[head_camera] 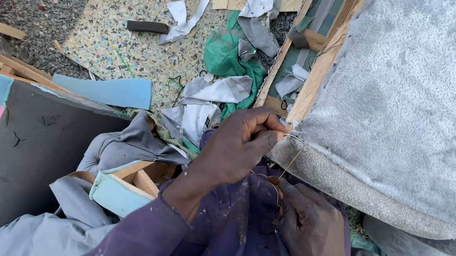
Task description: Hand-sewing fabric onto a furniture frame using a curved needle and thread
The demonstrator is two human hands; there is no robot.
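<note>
Grey plush cushion (421, 107) fills my right side, its far edge cut off; my left hand (237, 150) pinches a thin thread (294, 158) at its corner. My right hand (311, 232) is curled shut just below, holding the thread's lower end, hard to see. Fabric scraps (207, 104) and foam (103, 90) litter the floor.

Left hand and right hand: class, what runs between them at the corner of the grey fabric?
In the head view, a thin thread runs from the left hand at the grey fabric corner down to the right hand.
</note>
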